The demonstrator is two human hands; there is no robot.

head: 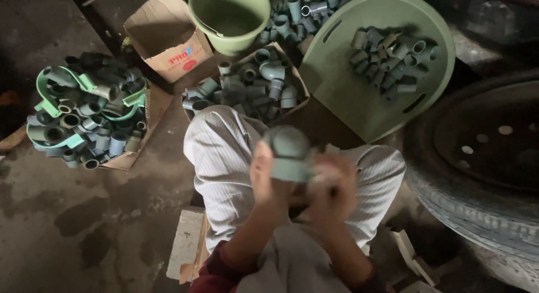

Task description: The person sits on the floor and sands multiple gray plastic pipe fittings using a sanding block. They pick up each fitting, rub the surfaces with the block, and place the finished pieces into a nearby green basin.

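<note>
The grey pipe fitting (pixel 288 152) sat between both hands, raised above the striped knees, roughly in the middle of my view. Starting at the far left, I saw a flattened cardboard sheet (pixel 151 110) on the concrete floor (pixel 84 214), heaped with grey fittings and green plastic pieces (pixel 84 110). Next to it an open cardboard box (pixel 165 37) lay on its side, and beyond that stood a green bucket (pixel 229 18). A second box of grey elbows and couplings (pixel 247 85) was just ahead of the knees. The left hand (pixel 264 178) was closed around the fitting's lower rim, fingers wrapped on its near side. The right hand (pixel 331 189) was blurred by motion; it looked curled against the fitting's right side, but I could not tell whether it gripped the fitting or something small pressed to it. I judged that the step in hand was working or checking this one fitting, held up for handling. The next move would call for a steady left grip while the right finished its action. Further right lay a pale green tray (pixel 359 110) holding a small pile of short fittings (pixel 390 60), and a dark tyre (pixel 477 181) filled the right edge.
</note>
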